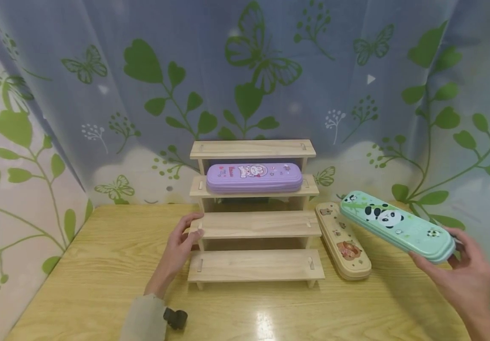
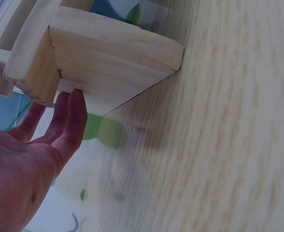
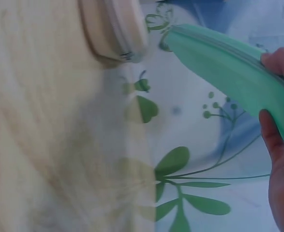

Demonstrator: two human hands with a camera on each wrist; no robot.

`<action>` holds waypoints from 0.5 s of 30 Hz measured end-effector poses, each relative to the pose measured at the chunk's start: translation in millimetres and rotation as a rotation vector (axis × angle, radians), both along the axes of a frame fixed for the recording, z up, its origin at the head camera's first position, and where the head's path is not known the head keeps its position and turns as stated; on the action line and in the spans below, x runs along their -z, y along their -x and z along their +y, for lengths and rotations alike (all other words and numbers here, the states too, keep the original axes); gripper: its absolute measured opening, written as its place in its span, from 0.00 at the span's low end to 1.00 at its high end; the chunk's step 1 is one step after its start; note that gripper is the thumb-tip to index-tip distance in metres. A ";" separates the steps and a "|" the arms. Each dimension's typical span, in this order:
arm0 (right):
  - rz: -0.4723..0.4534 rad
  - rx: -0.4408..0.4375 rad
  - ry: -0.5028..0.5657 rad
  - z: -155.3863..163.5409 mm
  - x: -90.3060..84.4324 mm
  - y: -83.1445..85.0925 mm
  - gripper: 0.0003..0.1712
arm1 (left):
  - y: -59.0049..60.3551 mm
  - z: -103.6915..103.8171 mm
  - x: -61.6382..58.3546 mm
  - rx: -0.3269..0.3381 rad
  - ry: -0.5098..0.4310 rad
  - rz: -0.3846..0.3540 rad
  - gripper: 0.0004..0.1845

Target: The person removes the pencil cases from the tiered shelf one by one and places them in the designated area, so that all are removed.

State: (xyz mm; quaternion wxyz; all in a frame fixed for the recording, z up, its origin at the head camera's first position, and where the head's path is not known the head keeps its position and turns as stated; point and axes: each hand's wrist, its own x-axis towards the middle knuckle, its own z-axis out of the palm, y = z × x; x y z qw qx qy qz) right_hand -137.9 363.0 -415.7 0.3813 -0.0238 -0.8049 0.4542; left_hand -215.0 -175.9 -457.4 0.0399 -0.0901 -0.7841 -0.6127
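Observation:
A four-step wooden rack (image 1: 255,227) stands on the wooden table (image 1: 100,265). A purple pencil case (image 1: 254,177) lies on its second step from the top. My left hand (image 1: 182,246) rests with straight fingers (image 2: 71,116) against the left end of the rack (image 2: 108,63), at the third step. My right hand (image 1: 462,272) holds a mint green panda pencil case (image 1: 398,225) by its near end, lifted above the table at the right; in the right wrist view the green case (image 3: 229,67) is pinched between fingers (image 3: 272,135) and thumb. A tan pencil case (image 1: 343,239) lies flat beside the rack.
A curtain (image 1: 245,71) with green leaves and butterflies hangs right behind the table and at both sides. A small dark wrist camera mount (image 1: 175,318) sits on my left sleeve. The tan case (image 3: 115,29) lies close under the lifted green one.

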 end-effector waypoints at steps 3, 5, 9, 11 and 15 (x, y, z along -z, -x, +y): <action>-0.030 0.040 0.039 -0.2 9.3 4.8 0.50 | 0.8 -0.3 0.2 0.004 -0.004 -0.001 0.19; -0.044 0.058 0.068 0.0 15.3 8.2 0.50 | 1.4 -0.4 0.6 0.003 -0.007 0.005 0.19; -0.093 0.110 0.104 1.2 24.1 13.7 0.49 | 2.1 -0.2 1.5 0.000 0.000 0.017 0.18; -0.134 0.150 0.092 1.2 27.1 15.7 0.48 | 1.9 -0.4 1.7 0.001 0.007 0.021 0.18; -0.207 0.230 0.030 0.5 30.6 18.4 0.47 | 1.4 -1.0 1.7 0.001 0.024 0.030 0.18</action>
